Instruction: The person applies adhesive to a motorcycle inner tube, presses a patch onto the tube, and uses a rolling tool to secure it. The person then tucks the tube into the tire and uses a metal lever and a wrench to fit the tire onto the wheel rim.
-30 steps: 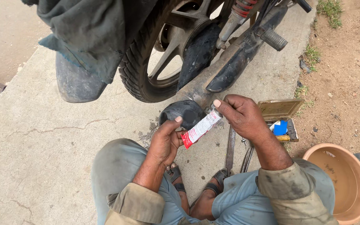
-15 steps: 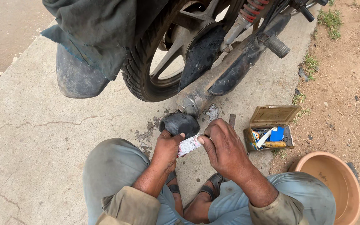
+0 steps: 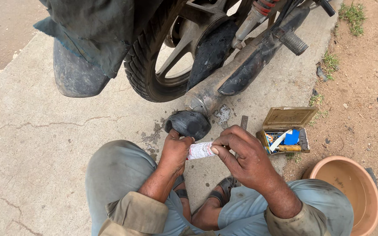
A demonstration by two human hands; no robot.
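**Inspector:** White and red small tube, held crosswise over the person's knees, near the concrete floor.

**Clerk:** Hands?

**Inspector:** Left hand closed round the tube's left end; right hand with fingers pinching its right end. Whether a cap is on, I cannot tell.

**Clerk:** Progress?

**Inspector:** Early, by my judgement. Black rubber piece lies just beyond, beneath the exhaust, with no visible paste on it. Small open tin sits to the right; a terracotta bowl nearer right.
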